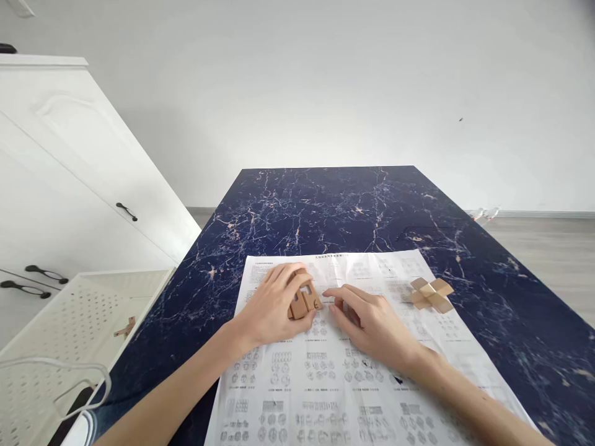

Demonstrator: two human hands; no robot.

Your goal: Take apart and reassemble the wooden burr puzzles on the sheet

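My left hand (281,300) is closed around a cluster of notched wooden puzzle blocks (304,302), with a small dark mark on the near right corner. The blocks sit low over a printed paper sheet (279,396). Just to the right, my right hand (365,313) curls its fingers round a small brown wooden puzzle block (352,314), which is mostly hidden under the palm and fingers. A gap separates the two hands. Farther right, a cross-shaped wooden puzzle (431,294) lies on the sheet's right edge, touched by neither hand.
The sheet carries rows of small diagrams and lies on a dark blue marble-pattern table (325,210). To the left stand a white cabinet (93,161) and a white perforated surface (69,322) with a small wooden piece (124,327) and a white cable (100,371).
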